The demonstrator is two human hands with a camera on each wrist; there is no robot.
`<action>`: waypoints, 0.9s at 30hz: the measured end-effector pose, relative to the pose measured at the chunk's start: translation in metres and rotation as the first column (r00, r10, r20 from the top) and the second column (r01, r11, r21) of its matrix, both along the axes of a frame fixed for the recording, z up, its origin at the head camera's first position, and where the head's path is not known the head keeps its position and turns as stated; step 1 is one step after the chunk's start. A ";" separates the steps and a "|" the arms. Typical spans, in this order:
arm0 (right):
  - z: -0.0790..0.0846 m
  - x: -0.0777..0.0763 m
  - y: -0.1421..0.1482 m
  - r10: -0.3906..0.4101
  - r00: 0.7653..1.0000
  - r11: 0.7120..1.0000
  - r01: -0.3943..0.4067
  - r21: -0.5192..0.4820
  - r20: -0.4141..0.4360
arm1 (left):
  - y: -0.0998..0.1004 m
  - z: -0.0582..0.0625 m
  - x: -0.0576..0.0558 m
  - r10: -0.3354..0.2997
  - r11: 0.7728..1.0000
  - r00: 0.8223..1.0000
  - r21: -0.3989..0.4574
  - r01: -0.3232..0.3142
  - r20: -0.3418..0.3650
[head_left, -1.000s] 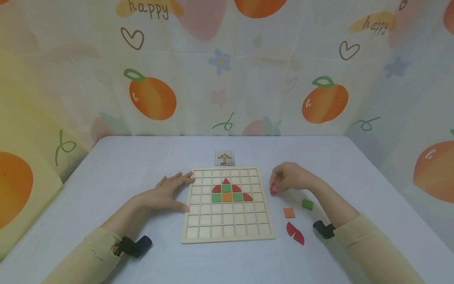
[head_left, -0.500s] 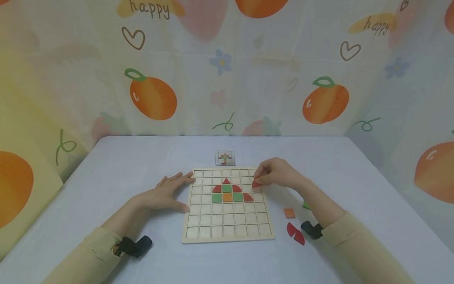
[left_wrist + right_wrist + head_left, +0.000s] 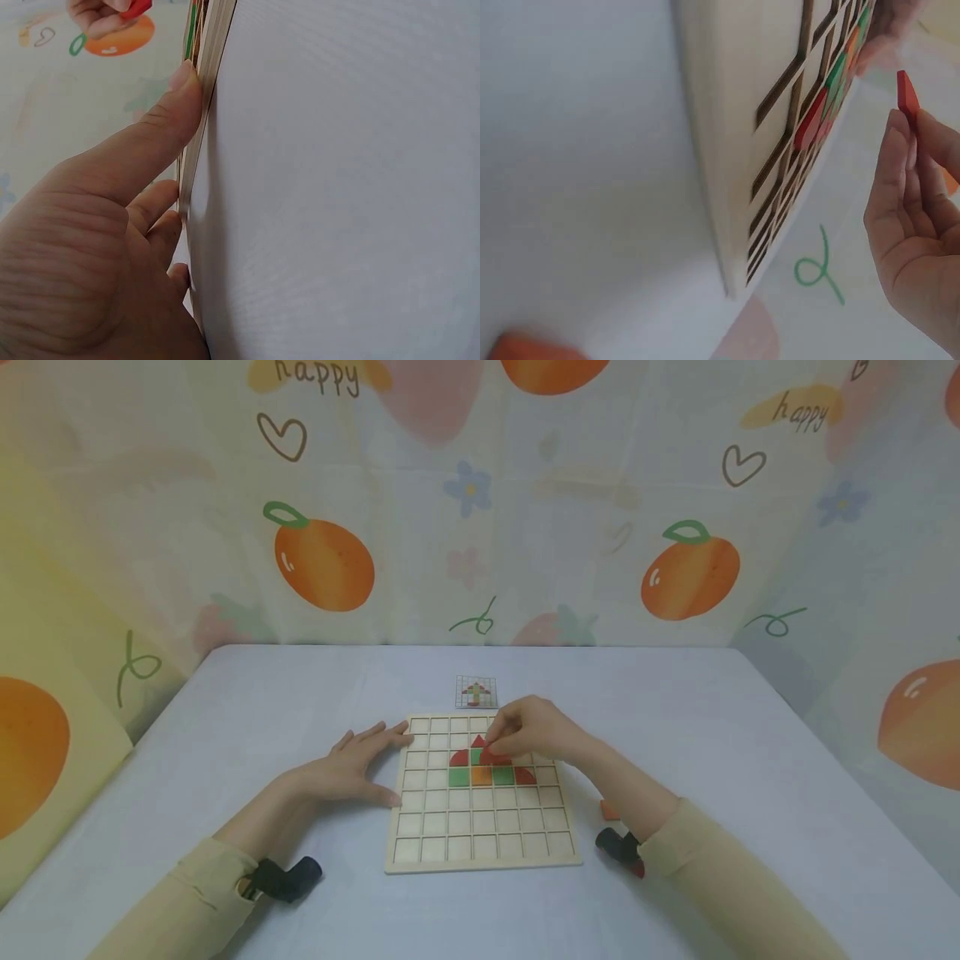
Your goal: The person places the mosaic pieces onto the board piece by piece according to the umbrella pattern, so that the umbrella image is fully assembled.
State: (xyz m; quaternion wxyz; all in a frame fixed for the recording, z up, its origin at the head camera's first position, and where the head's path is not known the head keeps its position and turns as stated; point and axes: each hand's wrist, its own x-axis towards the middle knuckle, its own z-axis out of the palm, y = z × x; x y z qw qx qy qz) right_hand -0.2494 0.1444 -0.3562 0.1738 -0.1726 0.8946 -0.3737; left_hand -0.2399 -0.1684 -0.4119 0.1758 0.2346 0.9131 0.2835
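With spread, straight fingers, my left hand point(image 3: 348, 771) touches the left edge of the wooden grid board point(image 3: 450, 824); its thumb lies along that edge in the left wrist view. Over the upper part of the board, my right hand point(image 3: 536, 731) pinches a red quarter-circle piece point(image 3: 907, 96) between thumb and fingers. In the right wrist view this piece stands off the board. Set in the grid are a red triangle point(image 3: 478, 741), green squares point(image 3: 458, 777), an orange square point(image 3: 481, 776) and red curved pieces point(image 3: 525, 776). My right fingers overlap some of them in the head view.
Behind the board lies a small pattern card point(image 3: 476, 692). An orange tile point(image 3: 610, 810) right of the board is partly covered by my right forearm. A red piece point(image 3: 639, 869) peeks out beside the black wrist camera point(image 3: 618, 845). Patterned cloth hangs behind the table.
My right hand has carried the red quarter-circle from beside the board leftward over the grid. Its forearm now hides the loose green piece. The left hand stays in place.
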 end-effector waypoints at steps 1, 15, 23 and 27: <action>0.000 0.000 -0.004 0.008 1.000 1.000 -0.008 0.002 -0.003 | 0.000 0.000 0.000 0.001 1.000 1.000 -0.002 -0.001 0.001; -0.004 0.002 -0.046 0.137 0.990 0.990 -0.138 -0.009 -0.038 | -0.001 0.001 0.000 -0.009 1.000 1.000 0.000 0.009 0.002; -0.006 0.002 -0.056 0.165 0.983 0.986 -0.165 0.008 -0.075 | -0.001 0.001 0.000 -0.017 1.000 1.000 0.006 0.017 -0.006; -0.010 0.004 -0.063 0.159 0.985 0.987 -0.157 0.031 -0.065 | -0.001 0.001 0.001 -0.015 1.000 1.000 0.007 0.015 -0.005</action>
